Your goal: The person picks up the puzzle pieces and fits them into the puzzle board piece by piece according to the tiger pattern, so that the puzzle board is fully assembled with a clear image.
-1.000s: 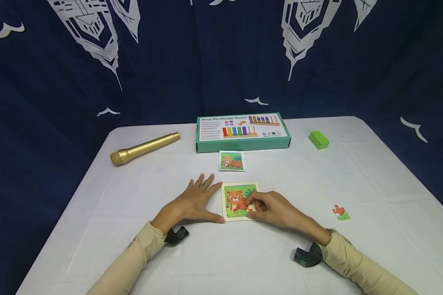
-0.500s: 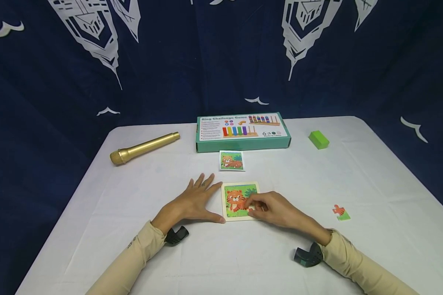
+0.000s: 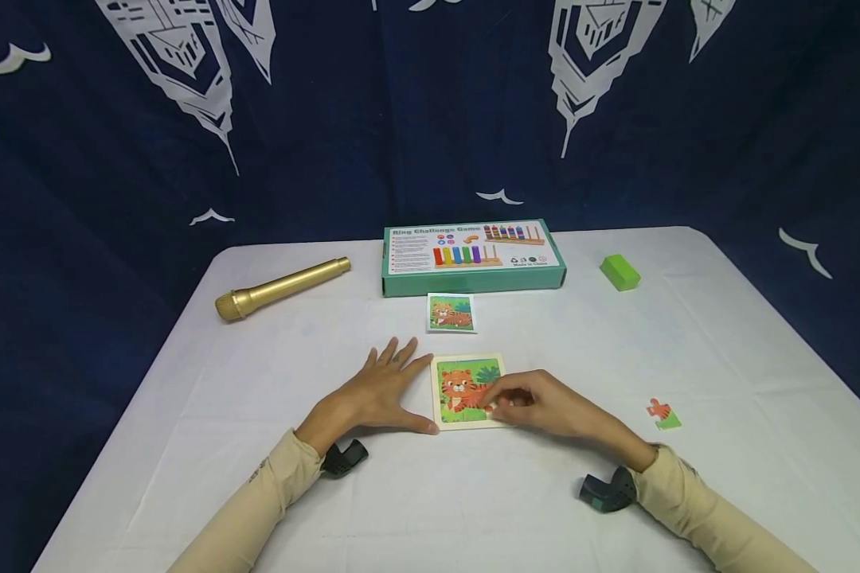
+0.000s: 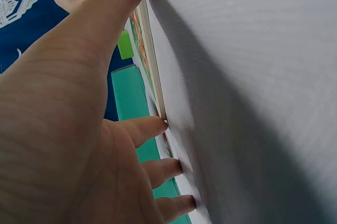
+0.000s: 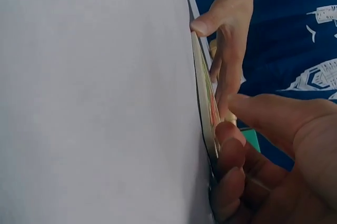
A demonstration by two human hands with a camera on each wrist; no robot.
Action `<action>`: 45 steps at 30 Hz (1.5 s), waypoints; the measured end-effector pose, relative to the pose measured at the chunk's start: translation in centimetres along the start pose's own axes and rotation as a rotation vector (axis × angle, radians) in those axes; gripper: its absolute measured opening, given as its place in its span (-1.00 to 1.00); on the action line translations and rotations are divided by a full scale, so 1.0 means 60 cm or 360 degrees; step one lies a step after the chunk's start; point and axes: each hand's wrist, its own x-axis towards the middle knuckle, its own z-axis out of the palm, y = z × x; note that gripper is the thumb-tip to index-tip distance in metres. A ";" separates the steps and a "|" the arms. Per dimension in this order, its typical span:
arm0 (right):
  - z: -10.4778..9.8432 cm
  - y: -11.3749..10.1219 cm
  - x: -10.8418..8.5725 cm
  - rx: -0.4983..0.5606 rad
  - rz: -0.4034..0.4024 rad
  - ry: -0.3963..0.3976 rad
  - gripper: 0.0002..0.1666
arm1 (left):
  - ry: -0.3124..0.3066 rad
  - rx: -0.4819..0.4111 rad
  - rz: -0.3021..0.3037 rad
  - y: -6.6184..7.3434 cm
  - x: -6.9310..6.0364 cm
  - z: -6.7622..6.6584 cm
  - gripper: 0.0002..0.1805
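Note:
A square tiger puzzle (image 3: 464,388) in a pale wooden frame lies flat on the white table. My left hand (image 3: 381,394) rests along its left side, fingers spread, with the thumb at the lower left corner and the index finger at the upper left. Over the puzzle's lower right part, my right hand (image 3: 545,404) has curled fingers, thumb and index tips close to the picture. Those fingers hide that area; whether they pinch a piece is unclear. A loose red-and-green puzzle piece (image 3: 663,414) lies to the right.
A small tiger picture card (image 3: 451,313) lies behind the puzzle, before a green-edged game box (image 3: 473,259). A gold microphone (image 3: 283,288) is at the left back, and a green block (image 3: 620,272) at the right back. A dark blue patterned cloth (image 3: 430,119) hangs behind.
My right hand has shifted slightly to the right over the puzzle, with its wrist moving the same way. My left hand has stayed put, as have the other things.

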 end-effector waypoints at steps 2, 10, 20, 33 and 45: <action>-0.006 0.001 -0.006 -0.0002 -0.0011 0.0019 -0.81 | -0.0001 -0.0005 0.0000 0.000 0.000 0.000 0.22; -0.065 0.008 -0.069 -0.0202 0.0046 0.0298 -0.72 | -0.0004 0.0003 0.0001 0.000 0.000 -0.001 0.22; -0.133 0.053 -0.191 -0.0382 0.0242 0.0583 -0.65 | 0.0000 0.0008 0.0006 0.000 0.001 -0.001 0.22; -0.152 0.102 -0.275 -0.0371 0.0355 0.0572 -0.61 | -0.0002 0.0010 0.0005 -0.002 0.003 -0.001 0.22; -0.143 0.123 -0.288 -0.0388 0.0104 0.0623 -0.47 | 0.0004 0.0018 0.0013 0.000 0.002 0.000 0.22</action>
